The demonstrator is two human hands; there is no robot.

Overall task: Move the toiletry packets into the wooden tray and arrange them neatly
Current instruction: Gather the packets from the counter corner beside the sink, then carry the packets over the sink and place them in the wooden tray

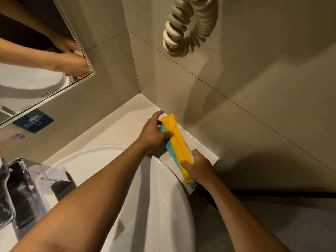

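A long yellow packet (177,142) lies on top of a blue packet (170,149), with a white one (190,153) partly showing beside it, all on the narrow white counter (127,124) along the right wall. My left hand (154,132) presses its thumb on the far part of the stack, fingers spread over the end. My right hand (199,167) grips the near end of the yellow packet between thumb and fingers. No wooden tray is visible.
A white basin (163,206) fills the space under my arms, its rim touching the packets. A chrome tap (23,188) stands at the left. A mirror (27,60) hangs on the far-left wall, and a coiled cord (190,26) hangs above on the right wall.
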